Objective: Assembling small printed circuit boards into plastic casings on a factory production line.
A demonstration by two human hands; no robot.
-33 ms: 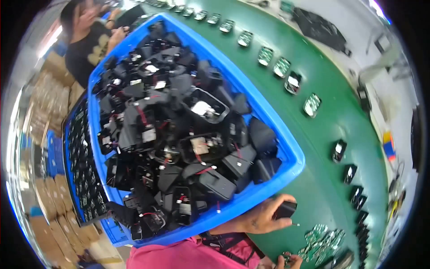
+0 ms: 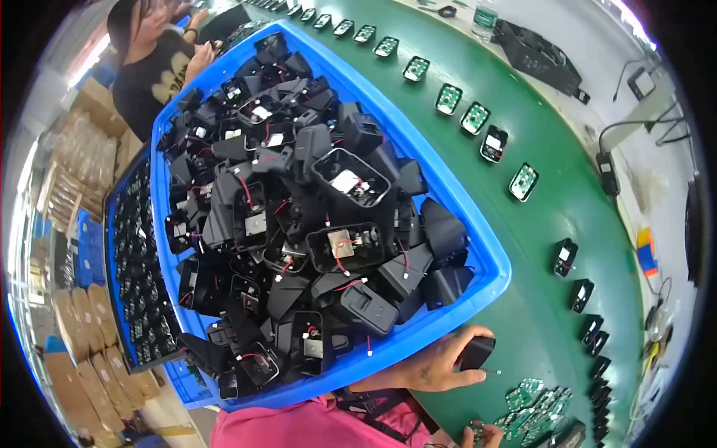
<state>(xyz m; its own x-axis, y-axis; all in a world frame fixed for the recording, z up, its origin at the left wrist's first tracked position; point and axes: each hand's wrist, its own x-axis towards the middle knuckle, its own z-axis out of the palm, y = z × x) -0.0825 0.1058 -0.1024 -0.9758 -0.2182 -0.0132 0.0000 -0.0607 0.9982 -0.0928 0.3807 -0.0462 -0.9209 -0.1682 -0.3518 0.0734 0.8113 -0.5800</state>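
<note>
My left hand [image 2: 437,366] grips a small black plastic case [image 2: 476,352], its fingers and thumb wrapped round the sides. A small pale wire end [image 2: 494,372] sticks out beside the thumb. At the lower edge shows part of my right hand [image 2: 489,435], its fingers closed on what looks like a small green circuit board [image 2: 476,427]. Right of it, a loose pile of green circuit boards [image 2: 534,411] lies on the green table. Just above my left forearm stands a large blue tub [image 2: 478,287], heaped with black plastic cases [image 2: 370,308], several with red wires and white connectors.
A curved row of black cases, several holding green boards [image 2: 525,181], runs along the green table [image 2: 485,216]. Left of the tub lies a tray of dark parts [image 2: 142,261]. Cardboard boxes [image 2: 97,388] stand at left. Another person [image 2: 153,75] works at the far left.
The view has shifted slightly and is sharper, with a clear bottle now showing at the far right. Both hands keep their holds in nearly the same places.
</note>
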